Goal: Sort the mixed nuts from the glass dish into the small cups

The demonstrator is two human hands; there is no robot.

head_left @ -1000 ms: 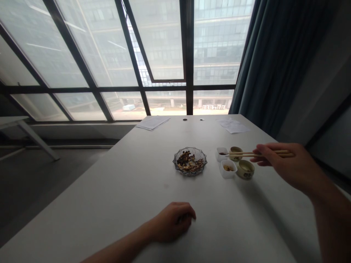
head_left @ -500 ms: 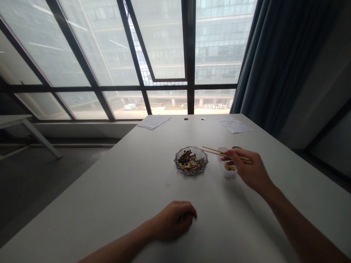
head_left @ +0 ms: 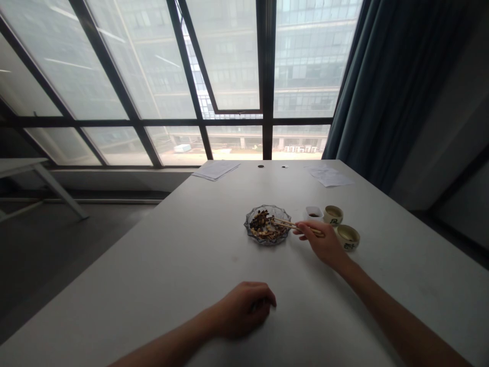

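My right hand [head_left: 319, 242] is closed around a pair of chopsticks [head_left: 289, 224], whose tips reach over the glass dish [head_left: 248, 232]. In this scalloped dish lie brown and pale dried pieces [head_left: 267, 229]; I cannot tell whether the tips grip one. Close behind my right hand stand two small ceramic cups, one farther back [head_left: 333, 214] and one nearer [head_left: 347, 238], both with dark characters. A white plastic tub [head_left: 313, 212] with something dark in it is beside them. My left hand [head_left: 248, 310] rests on the table in a loose fist, with nothing visible in it.
The white table [head_left: 171, 265] reaches to the windows. Paper sheets lie at its far left [head_left: 216, 170] and far right [head_left: 330, 176], with two small round dark spots between. A blue curtain [head_left: 374, 92] hangs on the right. Another table [head_left: 23, 165] stands at the left.
My right hand has moved left and slightly down, bringing the chopstick tips from beside the dish to over its contents. The cups now show. My left hand has stayed in place.
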